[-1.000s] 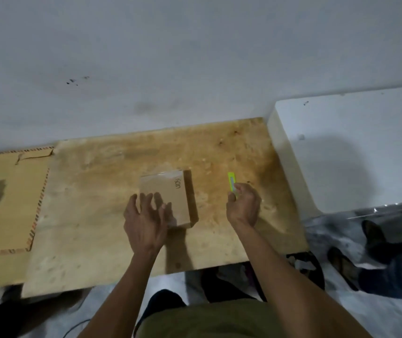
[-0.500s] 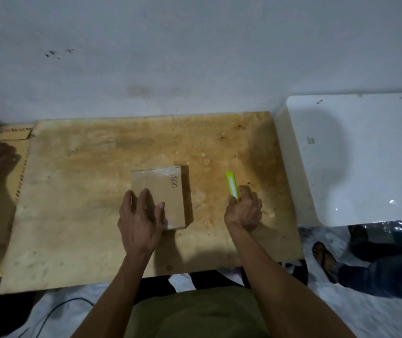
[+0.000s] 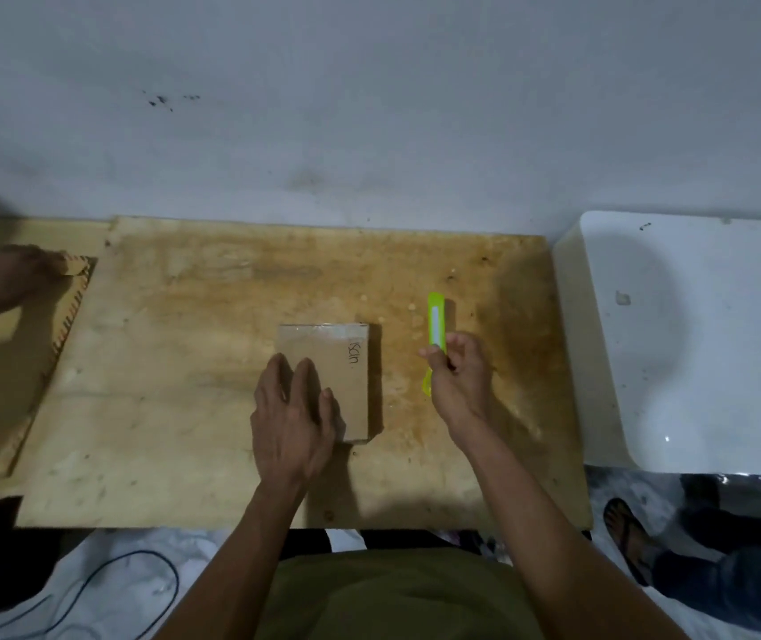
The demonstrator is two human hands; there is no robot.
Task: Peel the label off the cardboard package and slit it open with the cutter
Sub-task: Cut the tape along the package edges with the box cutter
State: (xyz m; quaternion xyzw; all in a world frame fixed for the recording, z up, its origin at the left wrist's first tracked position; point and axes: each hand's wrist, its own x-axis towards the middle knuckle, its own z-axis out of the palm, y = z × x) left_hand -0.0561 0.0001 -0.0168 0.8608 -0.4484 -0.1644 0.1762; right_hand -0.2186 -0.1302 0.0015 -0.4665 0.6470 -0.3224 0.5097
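Note:
A small brown cardboard package (image 3: 337, 362) lies flat on the stained plywood board (image 3: 184, 385), with handwriting near its right edge. My left hand (image 3: 293, 418) rests flat on the package's near left part, fingers spread. To the right of the package, my right hand (image 3: 457, 376) grips a bright green cutter (image 3: 434, 325), which points away from me; its far end shows above my fingers. No label is visible on the package's top.
A white block (image 3: 702, 339) borders the board on the right. At the far left another person's hand (image 3: 4, 279) lies on a cardboard sheet (image 3: 4, 371). A second person's sandalled foot (image 3: 623, 533) is at lower right, a black cable (image 3: 106, 588) at lower left.
My right hand has closed on the green cutter and raised it. My left hand has settled flat on the package. The other person's hand has come into view at the left.

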